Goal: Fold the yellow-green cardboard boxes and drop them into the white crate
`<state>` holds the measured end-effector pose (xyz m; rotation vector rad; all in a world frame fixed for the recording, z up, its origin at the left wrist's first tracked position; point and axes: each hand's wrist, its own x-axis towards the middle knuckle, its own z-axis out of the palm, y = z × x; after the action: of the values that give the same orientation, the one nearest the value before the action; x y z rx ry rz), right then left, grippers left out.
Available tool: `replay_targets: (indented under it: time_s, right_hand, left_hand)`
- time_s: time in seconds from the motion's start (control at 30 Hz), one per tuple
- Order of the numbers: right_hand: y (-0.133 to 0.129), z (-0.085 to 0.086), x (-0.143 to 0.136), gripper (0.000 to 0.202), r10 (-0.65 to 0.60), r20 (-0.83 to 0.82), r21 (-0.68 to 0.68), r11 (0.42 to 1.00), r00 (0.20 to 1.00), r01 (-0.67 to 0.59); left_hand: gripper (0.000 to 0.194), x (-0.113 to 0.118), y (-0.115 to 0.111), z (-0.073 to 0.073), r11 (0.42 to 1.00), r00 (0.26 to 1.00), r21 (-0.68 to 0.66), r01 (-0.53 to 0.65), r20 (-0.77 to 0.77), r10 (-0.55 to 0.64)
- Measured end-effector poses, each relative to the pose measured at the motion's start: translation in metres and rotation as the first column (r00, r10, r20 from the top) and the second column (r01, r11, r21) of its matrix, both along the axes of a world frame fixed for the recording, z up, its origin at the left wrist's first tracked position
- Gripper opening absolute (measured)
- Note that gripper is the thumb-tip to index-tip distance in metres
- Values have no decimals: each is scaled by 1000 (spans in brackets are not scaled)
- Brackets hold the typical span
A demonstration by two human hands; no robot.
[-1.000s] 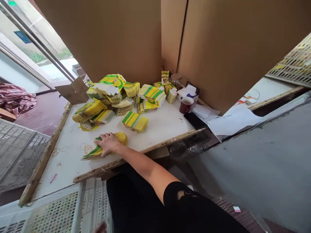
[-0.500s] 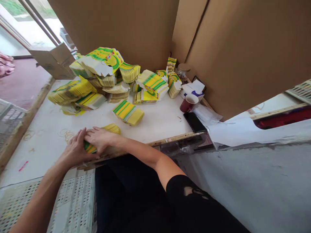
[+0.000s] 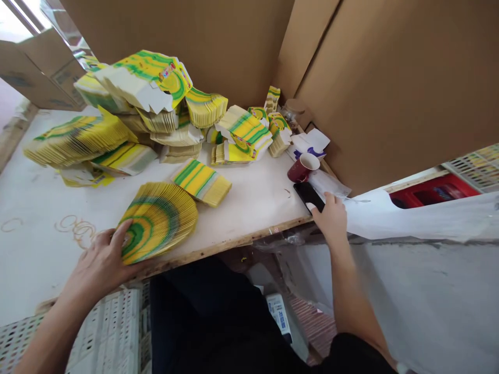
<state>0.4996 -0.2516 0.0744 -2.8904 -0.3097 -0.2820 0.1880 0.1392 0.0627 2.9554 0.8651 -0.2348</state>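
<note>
My left hand (image 3: 103, 259) grips the near left edge of a fanned-out stack of flat yellow and green cartons (image 3: 159, 223) at the table's front edge. The thumb lies on top of the stack. Far to the right, my right hand (image 3: 332, 215) is closed at the near end of a black smartphone (image 3: 307, 196) lying on the table. Something white covers the thumb tip on the phone's face. Behind the fanned stack lies a smaller, squared bundle of the same cartons (image 3: 202, 182).
A large heap of carton bundles (image 3: 132, 88) stands at the back left. Near the phone are a dark red mug (image 3: 304, 166) and a clear plastic bag (image 3: 329, 183). Rubber bands (image 3: 80, 228) lie at left. Tall cardboard (image 3: 187, 31) walls the back. A plastic crate (image 3: 109, 332) sits below.
My right hand has left the carton stack and moved right to the phone. The stack under my left hand has spread into a wide fan. The view has shifted.
</note>
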Motion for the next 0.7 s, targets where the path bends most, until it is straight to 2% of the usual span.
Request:
replay_targets:
  time_s: [0.07,0.13,0.23,0.33,0.53,0.7]
  right_hand:
    - [-3,-3,5,54,-41,-64,-134,990,997,32]
    - [6,-4,8,59,-55,-130,-221,975,990,25]
    - [21,-2,14,61,-98,-208,-296,955,973,33]
    - [28,3,20,62,-120,-270,-338,941,955,22]
    - [12,7,40,51,-126,-337,-332,943,933,8]
    - [-12,8,74,38,-46,-422,-215,975,906,-51]
  left_hand:
    - [83,-2,1,-3,1000,999,12,7,36,-8]
    - [83,-2,0,-3,1000,998,6,16,65,-16]
    - [85,0,-4,2,1000,998,-17,6,60,-5]
    - [90,5,-7,6,998,997,-30,-61,48,62]
    - [94,12,-10,9,991,994,-95,-90,51,95]
    - [96,11,-5,6,990,992,-105,-91,81,99]
